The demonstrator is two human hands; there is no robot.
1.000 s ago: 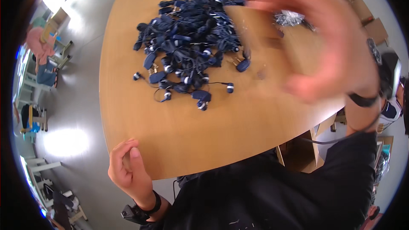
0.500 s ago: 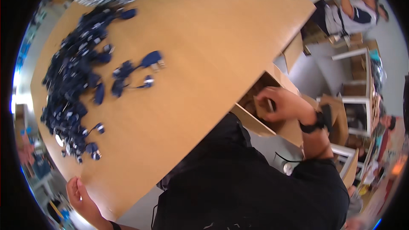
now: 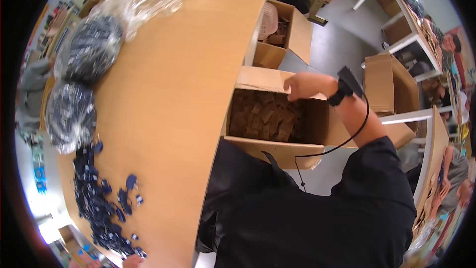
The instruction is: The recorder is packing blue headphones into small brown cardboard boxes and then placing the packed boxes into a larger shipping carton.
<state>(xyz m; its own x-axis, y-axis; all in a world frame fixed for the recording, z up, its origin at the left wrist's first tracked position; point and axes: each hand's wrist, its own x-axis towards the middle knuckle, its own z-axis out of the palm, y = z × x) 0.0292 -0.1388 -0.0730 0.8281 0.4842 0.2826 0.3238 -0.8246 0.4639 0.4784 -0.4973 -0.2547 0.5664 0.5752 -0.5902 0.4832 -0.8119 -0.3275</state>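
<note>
My right hand (image 3: 308,87) is over the far side of an open cardboard box (image 3: 277,147) beside the table, fingers curled down and pressed together. Whatever they may hold is hidden. Inside the box lies a heap of small brown folded cardboard pieces (image 3: 265,116). Only a bit of my left hand (image 3: 133,261) shows at the lower edge, by the near end of a pile of dark blue plugs with short cords (image 3: 94,193); its fingers cannot be made out. A few such plugs (image 3: 131,182) lie apart from the pile, nearer to me.
Clear plastic bags full of dark items (image 3: 94,47) and loose clear plastic film (image 3: 148,0) lie along the table's (image 3: 173,94) far left side. Another open carton (image 3: 300,34) stands beyond the box. A black cord (image 3: 342,144) hangs from my right wrist. People sit at benches on the right.
The view has swung to the right, bringing the box and its contents into full sight. My right hand has risen from inside the box to its far flap. My left hand has nearly left the picture.
</note>
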